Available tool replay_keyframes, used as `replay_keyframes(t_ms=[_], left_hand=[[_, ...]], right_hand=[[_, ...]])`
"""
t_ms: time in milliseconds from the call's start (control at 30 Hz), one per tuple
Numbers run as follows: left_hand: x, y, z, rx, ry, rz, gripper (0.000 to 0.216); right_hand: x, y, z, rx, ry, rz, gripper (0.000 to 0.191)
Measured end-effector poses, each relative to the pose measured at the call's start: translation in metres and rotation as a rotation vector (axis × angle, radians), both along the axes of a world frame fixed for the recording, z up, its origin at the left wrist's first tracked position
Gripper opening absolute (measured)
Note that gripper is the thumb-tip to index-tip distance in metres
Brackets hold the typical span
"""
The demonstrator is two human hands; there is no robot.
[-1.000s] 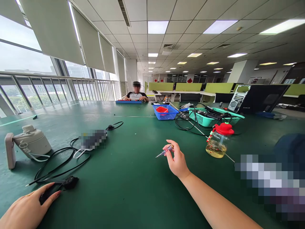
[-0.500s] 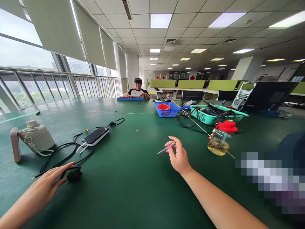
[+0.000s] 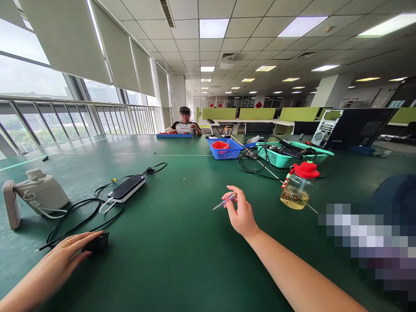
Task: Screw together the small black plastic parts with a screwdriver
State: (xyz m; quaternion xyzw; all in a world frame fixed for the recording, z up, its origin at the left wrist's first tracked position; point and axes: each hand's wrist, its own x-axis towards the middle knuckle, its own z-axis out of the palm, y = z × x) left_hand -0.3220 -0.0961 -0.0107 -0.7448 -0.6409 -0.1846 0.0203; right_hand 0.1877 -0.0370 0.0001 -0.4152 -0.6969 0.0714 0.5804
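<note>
My left hand [image 3: 66,255] is at the lower left, fingers over the top of a black power plug [image 3: 99,243] and thumb along its near side. The plug, partly hidden by the fingers, rests on the green table. A black cable [image 3: 73,232] loops behind this hand towards a flat black-and-white power bank [image 3: 126,189]. My right hand [image 3: 241,213] is above the middle of the table, pinching a small screwdriver [image 3: 225,201] by its clear handle. Its thin metal tip points left and a little down, with nothing touching it.
A beige bottle [image 3: 43,190] lies at the left beside an upright pinkish object [image 3: 11,206]. To the right stand a red-lidded jar [image 3: 296,190], a blue basket [image 3: 227,152] and a teal basket [image 3: 281,160] of cables. A person [image 3: 185,123] sits across the table; a blurred shape fills the right edge.
My left hand's fingers have come down over the black plug, which is now turned and more covered. My right hand still holds the screwdriver. The whole view has shifted slightly.
</note>
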Motion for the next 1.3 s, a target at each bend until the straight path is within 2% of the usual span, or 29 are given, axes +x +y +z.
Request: replay_keyframes(t_ms=[267,333,400,467,533,600,667,767,833,900,1067,1167,1300], left_hand=[[0.011,-0.004,0.005,-0.088,-0.065,0.106,0.033],[0.015,0.000,0.013,-0.119,-0.032,0.121,0.030],[0.028,0.004,0.028,-0.196,0.018,0.133,0.028],[0.058,0.007,0.049,-0.303,0.081,0.136,0.028],[0.103,0.009,0.073,-0.336,0.148,0.050,0.030],[0.159,0.012,0.093,-0.285,0.164,-0.117,0.031],[0.216,0.019,0.102,-0.217,0.141,-0.298,0.029],[0.285,0.042,0.092,-0.110,0.091,-0.529,0.029],[0.315,0.060,0.076,-0.054,0.099,-0.552,0.027],[0.333,0.076,0.059,-0.032,0.135,-0.528,0.025],[0.342,0.092,0.029,-0.017,0.037,-0.499,0.026],[0.337,0.096,0.020,-0.077,-0.057,-0.529,0.031],[0.329,0.097,0.015,-0.131,-0.104,-0.563,0.039]], right_hand=[[-0.001,0.000,0.001,-0.009,0.010,0.010,0.027],[-0.001,-0.001,0.002,-0.001,0.008,0.015,0.028],[-0.002,-0.001,0.002,0.007,-0.001,0.014,0.029],[-0.002,-0.001,0.003,0.022,-0.018,0.010,0.029],[-0.002,-0.002,0.003,0.047,-0.042,0.004,0.029],[-0.002,-0.002,0.004,0.079,-0.070,-0.003,0.030],[-0.001,-0.003,0.006,0.110,-0.102,-0.018,0.031],[0.001,-0.005,0.008,0.144,-0.152,-0.049,0.030],[0.002,-0.005,0.009,0.155,-0.168,-0.066,0.030],[0.004,-0.005,0.009,0.151,-0.166,-0.074,0.030],[0.004,-0.003,0.008,0.061,-0.145,-0.081,0.034],[0.003,-0.003,0.008,0.002,-0.126,-0.083,0.031],[0.002,-0.003,0.007,-0.061,-0.076,-0.057,0.016]])
